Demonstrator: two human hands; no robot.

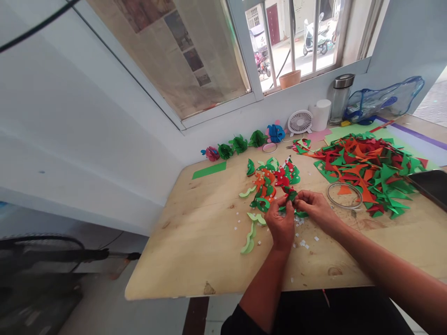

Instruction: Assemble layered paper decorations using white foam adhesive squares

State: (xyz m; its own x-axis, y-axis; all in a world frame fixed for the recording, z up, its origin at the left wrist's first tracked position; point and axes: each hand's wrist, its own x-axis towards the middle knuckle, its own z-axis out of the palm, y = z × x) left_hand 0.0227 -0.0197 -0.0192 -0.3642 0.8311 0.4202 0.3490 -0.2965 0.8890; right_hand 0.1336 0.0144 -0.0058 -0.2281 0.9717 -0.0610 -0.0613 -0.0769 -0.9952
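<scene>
My left hand point(280, 218) pinches a small dark green and red paper piece point(290, 193) above the wooden table point(195, 246). Close beside it on the right, the fingertips of my right hand point(312, 207) are pressed together at the same piece. Just beyond my hands lie curled orange paper shapes point(264, 180) and red ones point(282, 175) with small white squares on them. Light green wavy strips point(248, 239) rest left of my left hand. Small white squares point(303, 243) are scattered beneath and in front of my hands.
On the right is a heap of red, orange and green paper scraps point(373, 163), with a tape ring point(345, 195) and a phone point(431, 186) beside it. Along the wall stand paper flowers point(239, 144), a white fan point(300, 122) and a glass bottle point(339, 100).
</scene>
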